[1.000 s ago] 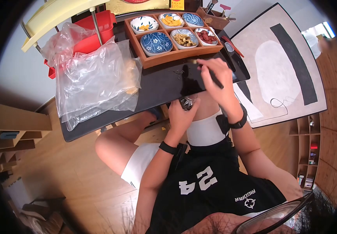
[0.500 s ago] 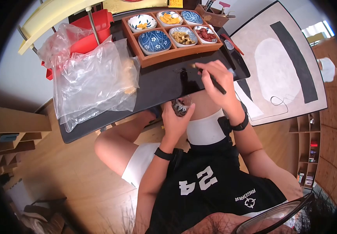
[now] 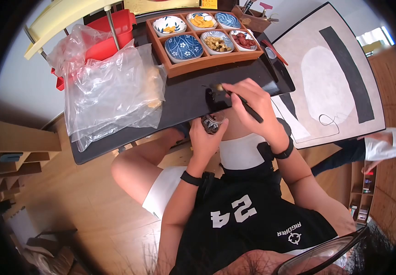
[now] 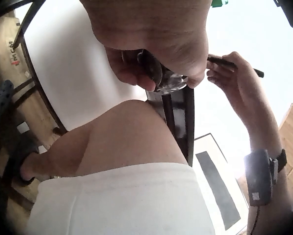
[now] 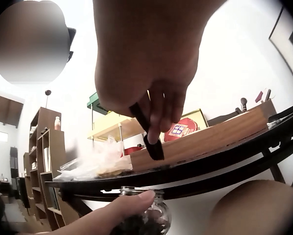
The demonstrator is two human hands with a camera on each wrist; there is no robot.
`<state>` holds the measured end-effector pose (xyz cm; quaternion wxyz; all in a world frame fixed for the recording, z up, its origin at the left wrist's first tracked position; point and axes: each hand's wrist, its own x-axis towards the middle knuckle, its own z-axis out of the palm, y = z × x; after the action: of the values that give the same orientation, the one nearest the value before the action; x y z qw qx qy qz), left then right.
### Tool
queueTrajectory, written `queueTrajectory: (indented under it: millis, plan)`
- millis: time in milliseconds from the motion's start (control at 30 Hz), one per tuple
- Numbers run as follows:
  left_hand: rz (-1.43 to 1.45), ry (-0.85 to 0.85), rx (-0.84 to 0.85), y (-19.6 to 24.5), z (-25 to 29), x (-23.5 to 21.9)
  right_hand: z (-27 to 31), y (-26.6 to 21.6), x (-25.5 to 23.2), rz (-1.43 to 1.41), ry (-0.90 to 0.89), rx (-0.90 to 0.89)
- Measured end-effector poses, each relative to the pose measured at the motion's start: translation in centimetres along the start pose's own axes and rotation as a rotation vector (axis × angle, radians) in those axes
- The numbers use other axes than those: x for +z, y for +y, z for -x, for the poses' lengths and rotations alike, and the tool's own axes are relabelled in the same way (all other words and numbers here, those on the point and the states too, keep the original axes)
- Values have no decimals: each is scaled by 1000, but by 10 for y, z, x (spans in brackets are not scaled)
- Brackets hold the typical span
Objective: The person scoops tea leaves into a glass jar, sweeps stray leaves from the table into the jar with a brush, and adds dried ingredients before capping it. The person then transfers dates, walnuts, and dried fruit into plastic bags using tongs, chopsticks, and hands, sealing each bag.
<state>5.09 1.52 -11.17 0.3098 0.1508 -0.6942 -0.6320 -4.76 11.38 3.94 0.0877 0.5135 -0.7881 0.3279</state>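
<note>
In the head view my left hand [image 3: 205, 141] grips a small glass jar [image 3: 212, 124] with dark contents, held just below the table's near edge. The jar [image 5: 147, 221] also shows in the right wrist view, its mouth up and my thumb along the rim. My right hand [image 3: 254, 103] holds a brush with a dark handle [image 3: 252, 112], its pale bristles [image 3: 217, 86] low over the black tabletop near the jar. A few thin dark bits [image 3: 204, 85] lie by the bristles. In the left wrist view my left hand [image 4: 151, 29] hides much of the jar.
A wooden divided tray [image 3: 179, 69] with several small bowls stands behind the brush. Clear plastic bags [image 3: 111, 96] cover the table's left part, before a red bin [image 3: 115, 39]. A framed picture [image 3: 344, 91] leans at the right. Another person [image 3: 385, 144] is in the right background.
My right hand has brought the brush left and toward the table's near edge. The jar has shifted slightly left and now shows its mouth more. A person has come into the right background.
</note>
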Motion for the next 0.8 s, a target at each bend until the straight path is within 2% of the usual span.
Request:
queueTrajectory:
  millis: [133,233,500,667,800]
  plan:
    - [-25,-29,-8,-5,2,2,-19,13,23,-44,35,-83]
    - [-3,-23,8,-8,1,4,-17,16,32,-53,22,-72]
    - [34,-38,-13,-7,0,3,17,-3,0,-72,-67,-32]
    - [-6,-10,11,-4,1,5,3,12,-1,-5,68,56]
    - [15,-23,-3,-6,1,5,4,14,6,55,50,51]
